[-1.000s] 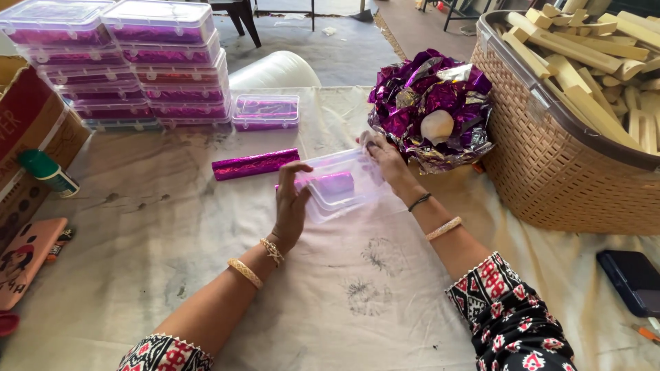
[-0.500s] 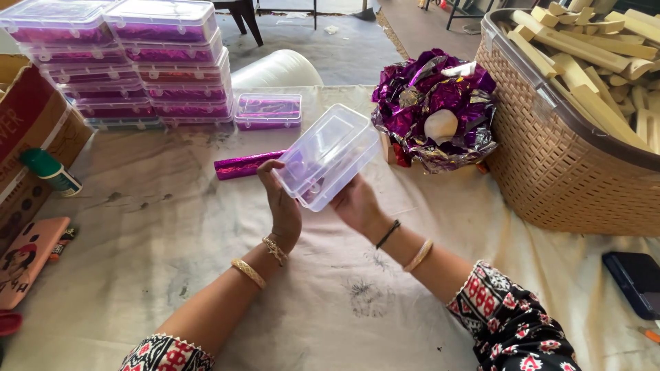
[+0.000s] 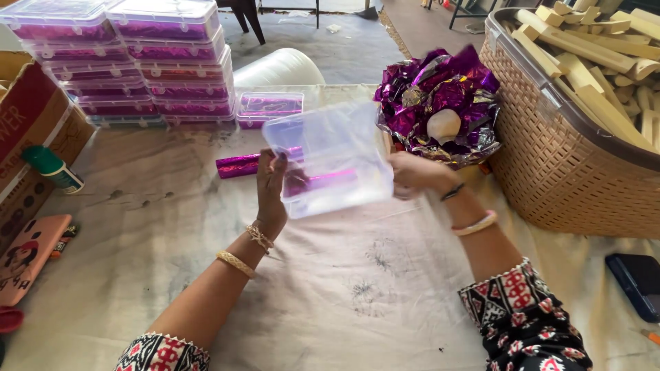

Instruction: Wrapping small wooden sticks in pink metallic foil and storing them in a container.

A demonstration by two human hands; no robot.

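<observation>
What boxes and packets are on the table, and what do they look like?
Clear plastic box: held up between the left hand and right hand.
Stacked boxes: far left, clear, with purple inside.
Single flat box: beside the stack, clear and purple.
Cardboard carton: left edge, brown and red.
Purple foil roll: lying behind the left hand.

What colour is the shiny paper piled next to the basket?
Purple. The crinkled foil wrappers beside the woven basket show best in the head view.
</observation>
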